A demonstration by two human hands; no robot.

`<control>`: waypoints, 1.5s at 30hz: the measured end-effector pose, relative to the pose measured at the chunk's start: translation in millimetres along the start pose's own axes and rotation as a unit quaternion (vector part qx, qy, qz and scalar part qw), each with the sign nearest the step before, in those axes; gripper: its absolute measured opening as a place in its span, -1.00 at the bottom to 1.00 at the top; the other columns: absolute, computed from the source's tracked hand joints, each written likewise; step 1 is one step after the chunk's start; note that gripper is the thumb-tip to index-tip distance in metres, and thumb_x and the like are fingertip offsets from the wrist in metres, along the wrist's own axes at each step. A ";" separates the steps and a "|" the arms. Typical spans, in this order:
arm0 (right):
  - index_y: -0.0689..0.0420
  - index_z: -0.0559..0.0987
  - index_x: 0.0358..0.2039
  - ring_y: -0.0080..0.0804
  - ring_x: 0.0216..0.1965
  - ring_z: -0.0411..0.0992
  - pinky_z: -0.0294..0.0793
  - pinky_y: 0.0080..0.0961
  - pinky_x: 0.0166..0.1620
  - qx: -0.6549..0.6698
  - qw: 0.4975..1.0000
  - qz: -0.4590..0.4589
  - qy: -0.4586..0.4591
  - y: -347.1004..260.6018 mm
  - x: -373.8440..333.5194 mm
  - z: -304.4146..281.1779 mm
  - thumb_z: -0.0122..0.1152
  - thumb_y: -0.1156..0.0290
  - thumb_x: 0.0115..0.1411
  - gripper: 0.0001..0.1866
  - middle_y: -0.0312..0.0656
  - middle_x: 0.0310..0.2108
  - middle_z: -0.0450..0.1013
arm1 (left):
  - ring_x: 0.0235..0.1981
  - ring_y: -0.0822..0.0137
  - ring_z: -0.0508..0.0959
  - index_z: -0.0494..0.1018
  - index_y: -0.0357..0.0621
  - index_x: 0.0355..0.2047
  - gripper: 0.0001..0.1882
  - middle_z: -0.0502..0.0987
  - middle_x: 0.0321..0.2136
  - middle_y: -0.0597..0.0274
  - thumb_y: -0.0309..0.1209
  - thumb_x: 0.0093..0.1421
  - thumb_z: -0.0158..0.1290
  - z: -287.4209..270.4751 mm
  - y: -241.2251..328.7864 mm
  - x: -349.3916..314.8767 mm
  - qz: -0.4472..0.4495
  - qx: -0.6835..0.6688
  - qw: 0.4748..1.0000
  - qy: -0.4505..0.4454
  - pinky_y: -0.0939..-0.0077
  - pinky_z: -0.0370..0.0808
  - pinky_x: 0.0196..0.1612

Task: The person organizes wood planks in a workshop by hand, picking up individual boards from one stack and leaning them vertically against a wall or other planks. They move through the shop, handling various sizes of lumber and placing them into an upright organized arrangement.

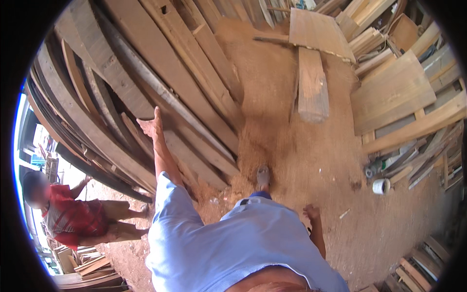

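Note:
My left arm stretches forward, and my left hand (152, 126) is in front of a tall leaning plank (104, 61). Its index finger points outward with the thumb spread to the side, and nothing is in it. Whether the fingertips touch the wood, I cannot tell. Beside it, long timber boards (175, 58) lean in a dense row on the left. Low at my right side hangs my right hand (311, 212), its fingers loosely bent and apart, holding nothing visible. Under it lies the brown dirt floor (360, 214).
A person in a red shirt (82, 214) stands at the left. Ahead, a wide board (321, 34) lies over a thick plank (313, 87). On the right are another broad panel (394, 92), stacked timber offcuts (433, 151) and a white bucket (381, 186).

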State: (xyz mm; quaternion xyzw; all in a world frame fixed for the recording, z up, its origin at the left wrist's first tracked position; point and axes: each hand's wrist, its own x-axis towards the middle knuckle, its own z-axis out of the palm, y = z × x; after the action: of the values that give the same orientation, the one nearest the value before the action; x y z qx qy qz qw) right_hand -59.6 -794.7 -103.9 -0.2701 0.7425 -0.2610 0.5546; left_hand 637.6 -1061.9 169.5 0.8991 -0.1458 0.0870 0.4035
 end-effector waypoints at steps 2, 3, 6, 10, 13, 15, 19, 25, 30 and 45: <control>0.18 0.56 -0.40 -0.36 -0.54 0.50 0.43 -0.41 -0.54 -0.025 0.999 -0.042 -0.025 -20.5 23.1 12.0 0.09 0.15 0.20 -0.68 -0.09 -0.50 0.53 | 0.20 -0.15 0.28 -0.07 -0.13 0.34 0.30 0.27 0.16 -0.14 0.28 -0.25 0.31 13.2 33.5 -11.3 -0.101 0.059 0.993 0.017 -0.08 0.20 0.25; 0.21 0.56 -0.45 -0.37 -0.54 0.50 0.43 -0.40 -0.53 -0.066 0.994 -0.075 -0.040 -34.7 33.6 13.9 0.08 0.16 0.20 -0.66 -0.10 -0.54 0.52 | 0.20 -0.13 0.26 -0.07 -0.11 0.34 0.28 0.27 0.15 -0.12 0.25 -0.24 0.32 16.9 31.8 -15.0 -0.088 0.074 0.991 0.071 -0.11 0.22 0.21; 0.23 0.56 -0.50 -0.40 -0.57 0.47 0.41 -0.41 -0.54 -0.169 0.976 -0.130 -0.053 -70.3 74.6 10.3 0.07 0.16 0.19 -0.63 -0.15 -0.61 0.48 | 0.20 -0.12 0.22 -0.11 -0.04 0.34 0.25 0.20 0.18 -0.10 0.19 -0.21 0.33 45.4 26.6 -19.9 -0.057 0.068 0.989 0.115 -0.18 0.24 0.13; 0.19 0.55 -0.52 -0.45 -0.62 0.41 0.37 -0.44 -0.56 -0.197 0.972 -0.046 -0.117 -134.2 162.5 40.1 0.07 0.15 0.18 -0.65 -0.23 -0.66 0.43 | 0.19 -0.15 0.23 -0.09 -0.03 0.34 0.23 0.22 0.17 -0.11 0.14 -0.22 0.34 19.6 16.3 -2.2 -0.081 0.123 0.986 0.078 -0.17 0.21 0.16; 0.17 0.55 -0.44 -0.52 -0.66 0.34 0.34 -0.48 -0.59 -0.193 0.955 -0.193 -0.119 -213.4 217.3 83.3 0.06 0.18 0.23 -0.70 -0.26 -0.64 0.42 | 0.18 -0.15 0.27 -0.04 -0.03 0.33 0.20 0.28 0.16 -0.10 0.11 -0.22 0.36 18.7 22.2 -6.5 -0.067 0.133 0.982 0.114 -0.16 0.24 0.15; 0.20 0.56 -0.34 -0.55 -0.64 0.34 0.35 -0.50 -0.57 -0.174 0.943 -0.225 -0.172 -257.3 246.1 101.2 0.07 0.19 0.24 -0.69 -0.25 -0.59 0.44 | 0.20 -0.13 0.27 -0.05 -0.01 0.33 0.20 0.27 0.17 -0.10 0.09 -0.22 0.37 22.7 38.0 -13.2 -0.077 0.116 0.988 0.063 -0.16 0.23 0.15; 0.25 0.56 -0.43 -0.39 -0.51 0.44 0.43 -0.35 -0.37 -0.214 0.901 -0.313 -0.209 -370.7 263.3 174.2 0.06 0.13 0.19 -0.62 -0.14 -0.57 0.48 | 0.21 -0.13 0.26 -0.03 -0.06 0.32 0.19 0.29 0.16 -0.12 0.04 -0.22 0.38 22.6 36.0 -12.2 -0.092 0.126 0.985 0.078 -0.18 0.21 0.16; 0.25 0.59 -0.25 -0.55 -0.48 0.43 0.43 -0.55 -0.41 -0.231 0.887 -0.244 -0.317 -508.6 296.9 247.9 0.11 0.19 0.21 -0.65 -0.25 -0.45 0.50 | 0.31 -0.08 0.10 -0.08 -0.08 0.36 0.16 0.12 0.27 -0.19 0.09 -0.11 0.30 18.0 47.4 10.8 -0.045 0.162 0.975 0.148 -0.15 0.08 0.24; 0.18 0.52 -0.40 -0.54 -0.51 0.34 0.35 -0.46 -0.42 -0.213 0.837 -0.365 -0.348 -660.0 307.2 323.2 0.06 0.08 0.24 -0.63 -0.32 -0.54 0.41 | 0.37 -0.15 -0.11 -0.06 -0.23 0.34 -0.04 -0.07 0.33 -0.29 0.02 0.11 0.11 1.7 169.8 45.9 0.226 0.173 0.897 0.339 -0.14 -0.14 0.30; 0.32 0.52 -0.05 -0.23 -0.02 0.47 0.40 -0.38 0.03 -0.100 0.758 -0.594 -0.250 -909.4 266.6 576.6 0.09 -0.06 0.17 -0.37 0.10 -0.13 0.51 | 0.29 -0.35 -0.02 0.00 -0.28 0.30 -0.15 -0.07 0.31 -0.34 -0.14 0.08 0.03 122.6 270.3 109.3 0.375 0.215 0.853 0.293 -0.13 -0.05 0.32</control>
State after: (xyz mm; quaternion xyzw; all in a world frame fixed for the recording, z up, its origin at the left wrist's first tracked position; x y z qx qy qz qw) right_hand 534.3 -1682.4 195.7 -0.7667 0.2897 -0.3857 0.4237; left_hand 655.5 -1345.7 307.9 0.7732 -0.3243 0.5205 0.1615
